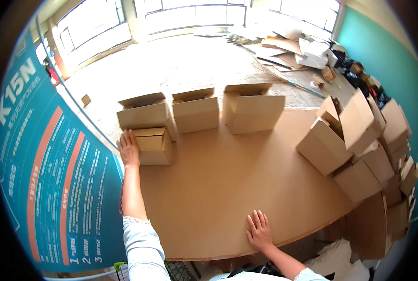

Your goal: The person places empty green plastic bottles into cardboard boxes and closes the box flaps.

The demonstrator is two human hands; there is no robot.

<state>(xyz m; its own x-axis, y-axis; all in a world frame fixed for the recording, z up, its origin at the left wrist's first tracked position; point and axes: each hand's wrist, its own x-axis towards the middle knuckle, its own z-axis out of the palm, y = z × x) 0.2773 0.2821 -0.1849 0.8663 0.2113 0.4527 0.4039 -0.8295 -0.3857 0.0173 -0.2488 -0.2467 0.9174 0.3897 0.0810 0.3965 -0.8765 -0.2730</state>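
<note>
My left hand (129,147) rests against the left side of a small cardboard box (153,149) at the table's left end. Its fingers are stretched out along the box and grip nothing; the box's top looks folded over. Flat on the cardboard-covered table (209,187), near its front edge, lies my right hand (259,230) with the fingers apart. Behind the small box stands a larger open carton (145,114). Two more open-topped cartons, a middle one (195,114) and a right one (254,112), stand along the far edge with flaps raised.
Empty-looking cartons (328,147) are heaped at the table's right end. A teal printed banner (54,178) stands close on the left. Beyond the table, flattened cardboard (284,45) and a straw broom (293,84) lie on the floor. A wire basket (180,270) sits below the front edge.
</note>
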